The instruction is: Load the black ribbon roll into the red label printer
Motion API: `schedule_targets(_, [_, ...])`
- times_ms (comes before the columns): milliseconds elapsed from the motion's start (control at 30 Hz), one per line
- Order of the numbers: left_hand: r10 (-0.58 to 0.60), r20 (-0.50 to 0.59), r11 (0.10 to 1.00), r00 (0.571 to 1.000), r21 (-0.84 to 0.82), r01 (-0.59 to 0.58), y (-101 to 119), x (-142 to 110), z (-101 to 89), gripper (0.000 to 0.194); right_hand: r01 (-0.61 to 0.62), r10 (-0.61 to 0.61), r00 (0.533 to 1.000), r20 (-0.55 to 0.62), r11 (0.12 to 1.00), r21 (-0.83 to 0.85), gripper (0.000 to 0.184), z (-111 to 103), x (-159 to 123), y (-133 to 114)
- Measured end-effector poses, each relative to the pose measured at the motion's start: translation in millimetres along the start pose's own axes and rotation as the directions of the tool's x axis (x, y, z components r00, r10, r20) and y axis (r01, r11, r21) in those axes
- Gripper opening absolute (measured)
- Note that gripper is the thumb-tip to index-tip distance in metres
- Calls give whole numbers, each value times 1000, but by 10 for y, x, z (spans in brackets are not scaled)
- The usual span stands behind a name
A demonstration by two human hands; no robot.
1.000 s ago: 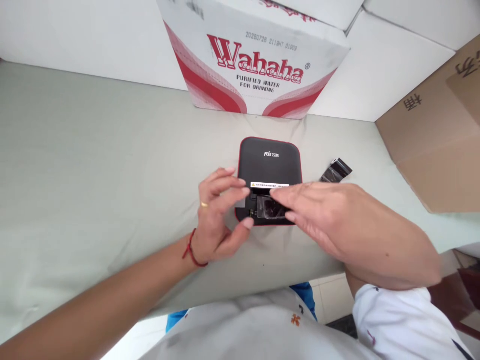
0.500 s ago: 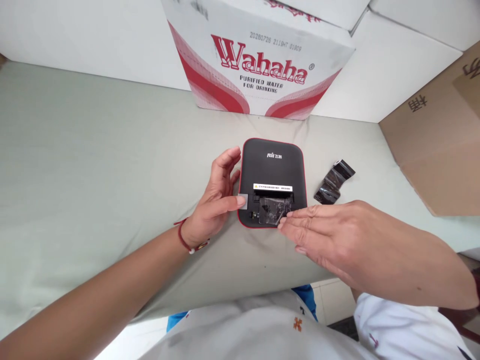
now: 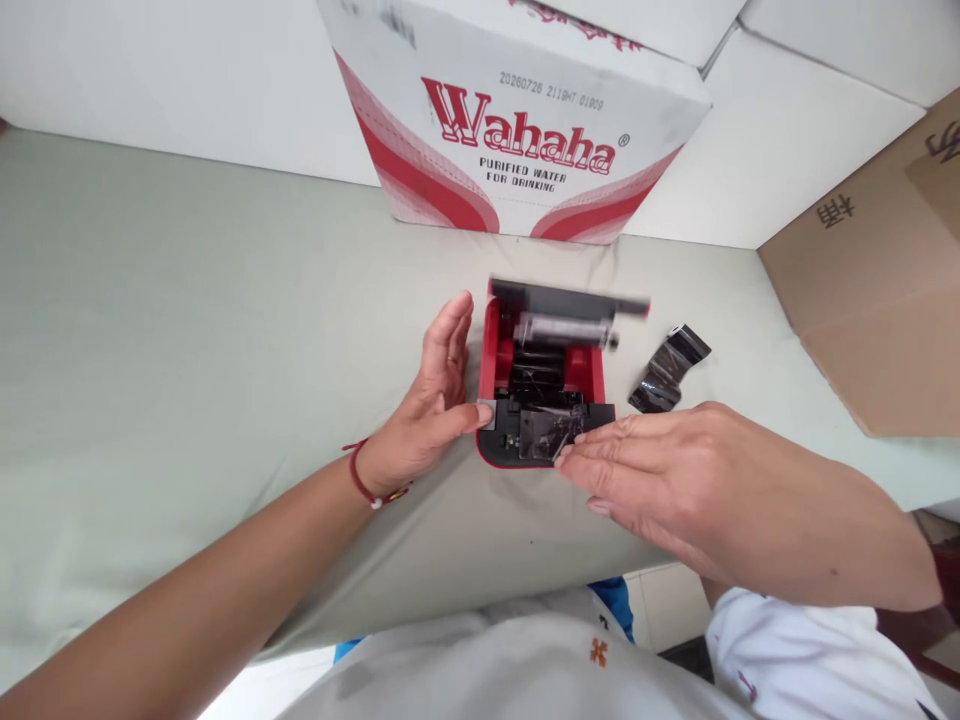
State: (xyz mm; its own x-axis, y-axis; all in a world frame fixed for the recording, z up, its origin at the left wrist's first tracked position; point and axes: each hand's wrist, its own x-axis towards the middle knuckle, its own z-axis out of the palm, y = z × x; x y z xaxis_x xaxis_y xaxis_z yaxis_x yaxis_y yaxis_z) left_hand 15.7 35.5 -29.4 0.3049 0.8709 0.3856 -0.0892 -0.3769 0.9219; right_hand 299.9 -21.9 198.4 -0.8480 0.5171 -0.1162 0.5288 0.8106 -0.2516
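A small black printer with a red shell (image 3: 491, 350) sits on the pale green table. Its lid (image 3: 570, 298) stands up at the back, showing a red inside with a roller and black film. My left hand (image 3: 435, 390) rests against the printer's left side, fingers stretched along it and the thumb pressing a small grey tab at the front left corner. My right hand (image 3: 675, 480) lies flat at the printer's front right, fingers together, the tips touching crumpled clear film (image 3: 544, 435) at the front slot.
A white and red Wahaha water carton (image 3: 517, 110) stands just behind the printer. A brown cardboard box (image 3: 870, 280) lies at the right. A scrap of black film (image 3: 664, 372) lies right of the printer. The table's front edge runs near my body.
The printer's lid has sprung up from flat to open. My left hand stayed at the left side with its thumb on the tab. My right hand barely moved.
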Motion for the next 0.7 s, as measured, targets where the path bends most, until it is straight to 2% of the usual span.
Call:
schedule_targets(133, [-90, 60, 977, 994, -189, 100, -43, 27, 1, 110, -80, 80, 995, -51, 997, 16, 32, 41, 104, 95])
schedule_targets(267, [-77, 62, 973, 995, -213, 89, -29, 45, 5, 99, -145, 135, 971, -199, 989, -40, 32, 158, 211, 218])
schedule_targets(333, [-80, 63, 971, 995, -219, 92, -8, 47, 13, 94, -135, 123, 981, -147, 988, -71, 40, 180, 225, 253])
schedule_targets(400, [-87, 83, 966, 993, -237, 104, 14, 48, 19, 91, -139, 136, 990, -41, 987, -86, 45, 169, 228, 278])
schedule_targets(467, [-85, 93, 964, 992, -245, 105, 29, 51, 21, 90, -212, 212, 977, 1, 974, -77, 39, 146, 242, 311])
schedule_targets(533, [-82, 86, 967, 993, -232, 100, 36, 55, 21, 90, -274, 274, 962, -13, 961, -29, 27, 131, 275, 355])
schedule_targets(633, [-81, 77, 970, 994, -224, 97, 32, 57, 22, 90, -291, 298, 946, -129, 954, 76, 31, 131, 327, 386])
schedule_targets(700, [-85, 76, 967, 993, -235, 101, 26, 54, 28, 90, -294, 323, 906, -275, 945, 144, 33, 129, 337, 335])
